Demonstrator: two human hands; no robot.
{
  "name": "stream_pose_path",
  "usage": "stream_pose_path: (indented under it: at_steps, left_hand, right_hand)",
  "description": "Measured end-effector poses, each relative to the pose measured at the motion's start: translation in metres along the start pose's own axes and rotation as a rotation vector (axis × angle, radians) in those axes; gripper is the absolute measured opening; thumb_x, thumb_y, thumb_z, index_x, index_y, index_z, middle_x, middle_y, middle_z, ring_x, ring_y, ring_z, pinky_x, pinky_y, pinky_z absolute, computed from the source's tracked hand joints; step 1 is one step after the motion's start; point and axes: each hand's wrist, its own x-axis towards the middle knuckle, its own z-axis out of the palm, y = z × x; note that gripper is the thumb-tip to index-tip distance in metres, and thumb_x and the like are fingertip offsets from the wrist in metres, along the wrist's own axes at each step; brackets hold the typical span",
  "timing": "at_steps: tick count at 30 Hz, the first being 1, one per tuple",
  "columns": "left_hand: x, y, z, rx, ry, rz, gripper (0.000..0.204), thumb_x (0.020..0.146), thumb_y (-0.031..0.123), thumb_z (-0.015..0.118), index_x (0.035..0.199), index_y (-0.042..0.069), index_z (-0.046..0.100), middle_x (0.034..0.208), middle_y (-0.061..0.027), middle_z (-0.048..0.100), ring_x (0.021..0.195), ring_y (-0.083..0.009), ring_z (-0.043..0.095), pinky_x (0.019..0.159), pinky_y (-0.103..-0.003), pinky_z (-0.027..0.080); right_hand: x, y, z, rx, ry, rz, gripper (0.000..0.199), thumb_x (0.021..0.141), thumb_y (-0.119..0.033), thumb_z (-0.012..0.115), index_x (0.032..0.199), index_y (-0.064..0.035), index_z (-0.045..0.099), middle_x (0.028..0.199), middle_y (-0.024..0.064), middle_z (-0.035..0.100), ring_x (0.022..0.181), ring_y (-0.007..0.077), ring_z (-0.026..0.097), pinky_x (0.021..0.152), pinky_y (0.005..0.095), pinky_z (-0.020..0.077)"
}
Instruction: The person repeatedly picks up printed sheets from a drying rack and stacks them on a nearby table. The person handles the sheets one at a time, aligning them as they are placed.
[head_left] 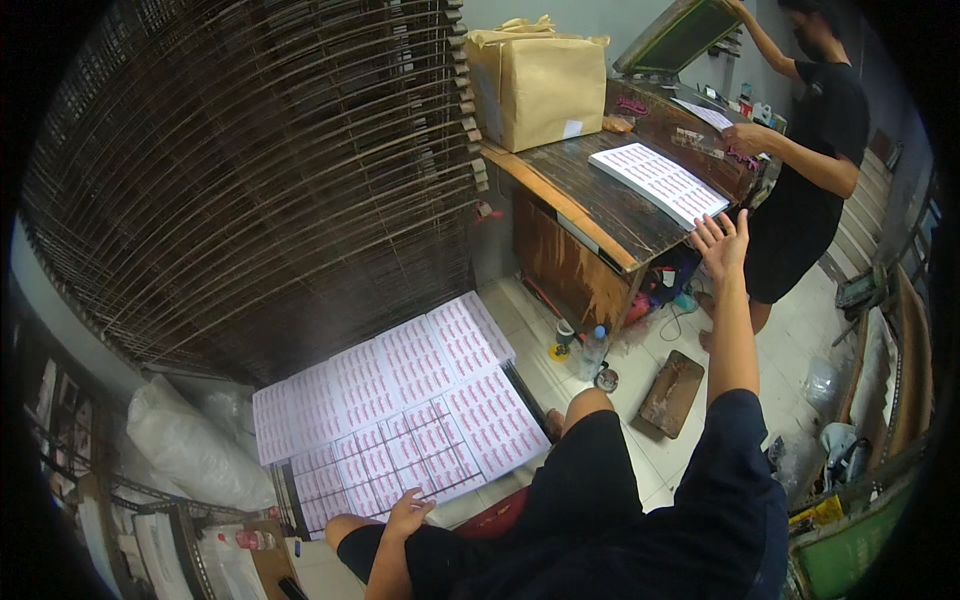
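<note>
Right hand (722, 243) reached, fingers spread, empty, touching white pink-printed sheet stack (660, 181) on dark wooden table (590, 205); left hand (408, 513) rested open on knee.

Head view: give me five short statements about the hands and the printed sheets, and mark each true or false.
1. The right hand reaches, fingers spread, to the stack of printed sheets on the wooden table. True.
2. The left hand holds a bottle. False: it rests on the person's knee, holding nothing.
3. Printed sheets lie spread on a rack low by the person's knees. True.
4. The brown paper-wrapped parcel stands on the floor. False: it stands on the table.
5. The other person sits at the table. False: they stand, one arm raised to a tilted screen frame.
</note>
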Motion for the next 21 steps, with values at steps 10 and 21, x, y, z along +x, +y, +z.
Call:
stream_pose_path:
  at_steps: [10,21]
  left_hand:
    - [0.002,-0.012,-0.002,-0.051,0.042,-0.018,0.06,0.079,0.022,0.069,0.128,0.001,0.04,0.099,-0.0199,0.055,0.075,-0.0223,0.059,0.057,-0.031,0.052]
    - [-0.003,-0.008,0.001,-0.125,0.062,-0.051,0.061,0.079,0.025,0.069,0.127,0.0,0.041,0.1,-0.016,0.057,0.084,-0.0215,0.058,0.068,-0.03,0.05]
  right_hand:
    - [0.036,-0.008,-0.019,0.479,0.065,0.025,0.116,0.07,-0.067,0.058,0.14,-0.0109,-0.014,0.145,0.0237,0.012,0.129,0.0433,0.026,0.103,0.0555,0.0277]
    - [0.04,0.012,-0.02,0.0,-0.168,0.341,0.045,0.092,-0.029,0.048,0.124,-0.0003,0.039,0.126,0.0173,0.043,0.116,0.032,0.045,0.097,0.0427,0.0404]
